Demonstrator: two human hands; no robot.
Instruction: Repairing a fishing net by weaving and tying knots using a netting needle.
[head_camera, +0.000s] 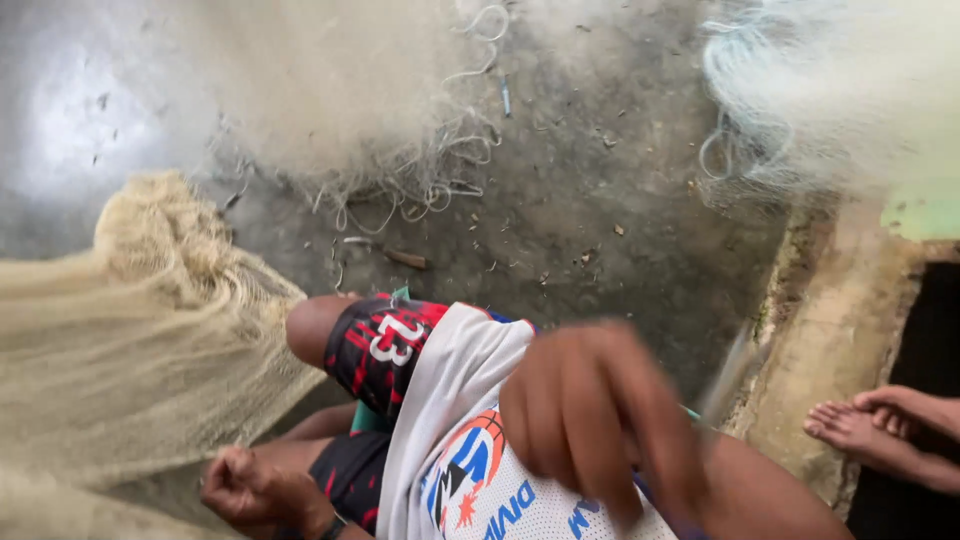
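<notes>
Two hands, left and right, work one beige net.

L hand low, fisted near knee; R hand raised mid-frame, fingers curled, motion-blurred.

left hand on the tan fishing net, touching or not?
Touching. The head view shows the left hand clenched at the lower edge of the tan fishing net, with fine net strands running straight into the closed fist.

Soft daylight, brightest at upper left where glare whitens the floor. Right hand heavily motion-blurred; nets at the top edge hazy and out of focus. Shadows faint.
</notes>
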